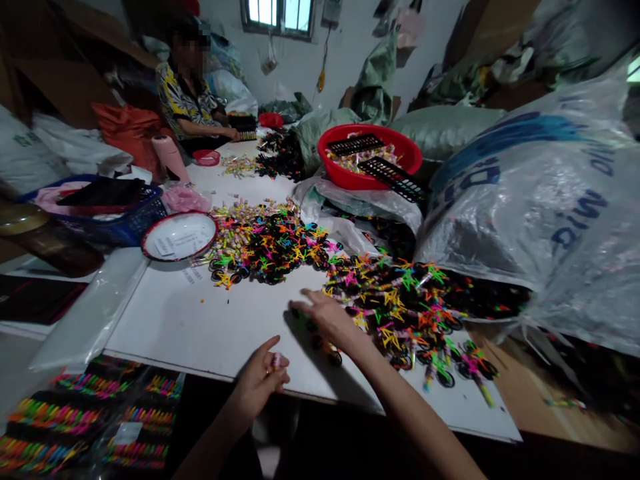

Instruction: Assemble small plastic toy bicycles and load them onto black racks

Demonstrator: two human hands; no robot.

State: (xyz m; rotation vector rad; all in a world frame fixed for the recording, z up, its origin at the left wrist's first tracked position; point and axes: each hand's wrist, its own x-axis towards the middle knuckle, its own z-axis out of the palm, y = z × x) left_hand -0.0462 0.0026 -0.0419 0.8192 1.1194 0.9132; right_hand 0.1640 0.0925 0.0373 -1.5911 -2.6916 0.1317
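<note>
My right hand (327, 319) reaches out flat over the white tabletop (200, 327), its fingertips at the edge of a loose heap of small plastic toy pieces (400, 307). The pieces have black wheels, neon star-shaped parts and striped tubes. A second heap (265, 243) lies further up the table. A few stray pieces sit just under my right hand. My left hand (263, 380) is curled near the table's front edge, pinching a small pink striped piece (276, 361) between thumb and fingers.
A large clear plastic sack (530, 207) spills pieces onto the table at right. Behind stands a red basin (370, 157) holding black frames. A blue basket (95, 213) and white plate (179, 237) sit left. A co-worker (187, 100) works at the far end. Striped bundles (85, 420) lie lower left.
</note>
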